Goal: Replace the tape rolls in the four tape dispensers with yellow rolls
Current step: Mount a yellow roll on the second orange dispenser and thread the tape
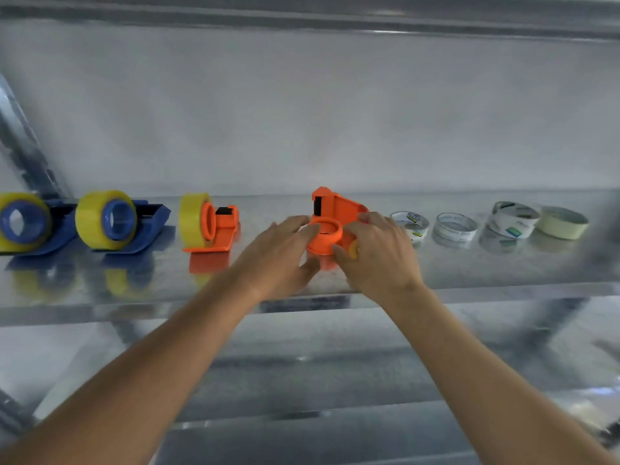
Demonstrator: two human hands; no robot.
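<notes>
Fourth dispenser (330, 226), orange, lies on its side on the metal shelf (469, 273), hub pointing up, no roll on it. Left hand (278, 253) rests straight fingers on the hub's left; right hand (375, 253) curls over its right side, something yellow (353, 250) under the fingers, likely the last roll. Three dispensers left of it carry yellow rolls; four old rolls sit right.

Orange dispenser (330, 226) flat, hub empty
</notes>
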